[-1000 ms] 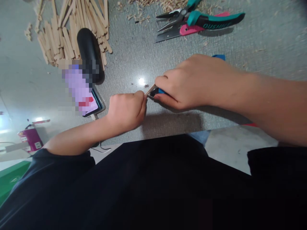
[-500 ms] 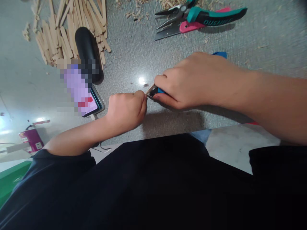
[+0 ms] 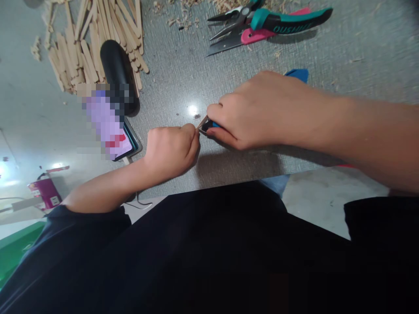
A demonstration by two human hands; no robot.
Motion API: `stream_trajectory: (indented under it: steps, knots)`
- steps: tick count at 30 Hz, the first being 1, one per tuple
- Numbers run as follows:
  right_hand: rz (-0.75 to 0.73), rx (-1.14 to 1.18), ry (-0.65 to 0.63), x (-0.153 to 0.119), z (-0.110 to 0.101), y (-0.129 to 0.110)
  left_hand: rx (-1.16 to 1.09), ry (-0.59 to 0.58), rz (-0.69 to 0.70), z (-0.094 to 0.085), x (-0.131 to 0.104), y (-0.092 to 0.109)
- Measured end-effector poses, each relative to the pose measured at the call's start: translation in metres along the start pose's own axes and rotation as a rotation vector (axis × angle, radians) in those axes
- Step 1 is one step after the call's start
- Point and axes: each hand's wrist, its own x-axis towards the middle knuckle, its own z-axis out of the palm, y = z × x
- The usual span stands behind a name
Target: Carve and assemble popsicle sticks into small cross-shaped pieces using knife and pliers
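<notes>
My left hand (image 3: 172, 148) is closed, its thumb and fingers pinched around the end of a thin wooden stick (image 3: 202, 122). Only a short length of the stick shows between the hands. Wrapped in my closed right hand (image 3: 252, 113) is a blue-handled tool (image 3: 297, 75) with a dark front part and a small metal tip. That tip lies against or very close to the stick, by my left fingertips. Most of the tool is hidden by my palm and fingers, so its exact kind cannot be made out.
Teal-and-black pliers (image 3: 291, 24) lie across a pink-handled blade (image 3: 250, 36) at the top. Wood shavings (image 3: 225, 5) are scattered nearby. Flat wooden sticks (image 3: 88, 56) form a pile at upper left, beside a black case (image 3: 118, 74) and a phone (image 3: 126, 146). A purple box (image 3: 44, 192) sits farther left.
The whole view has shifted slightly, with the table items appearing a little farther left. Both hands keep the same grips, and the tool's tip stays beside the stick.
</notes>
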Motion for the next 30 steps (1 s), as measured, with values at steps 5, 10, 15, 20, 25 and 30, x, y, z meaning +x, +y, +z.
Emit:
stream_trajectory:
  steps: [5, 10, 15, 20, 25, 30]
  knots:
    - [-0.003, -0.008, -0.031, 0.000, -0.005, -0.005, 0.009, 0.032, 0.016, 0.001, 0.000, -0.001]
    - [0.042, -0.010, -0.074, 0.002, -0.007, -0.010, 0.067, 0.004, 0.018, 0.000, 0.001, 0.000]
    - [0.077, 0.050, -0.062, -0.001, -0.006, -0.012, 0.050, -0.025, -0.012, -0.002, 0.001, 0.003]
    - [0.113, 0.106, -0.061, -0.003, -0.007, -0.019, 0.035, -0.055, -0.036, -0.005, 0.001, 0.005]
    - [0.172, 0.136, -0.065, -0.002, -0.008, -0.027, 0.042, -0.056, -0.039, -0.006, 0.002, 0.006]
    - [0.222, 0.212, -0.038, 0.002, -0.007, -0.033, 0.112, -0.119, -0.064, -0.009, 0.003, 0.010]
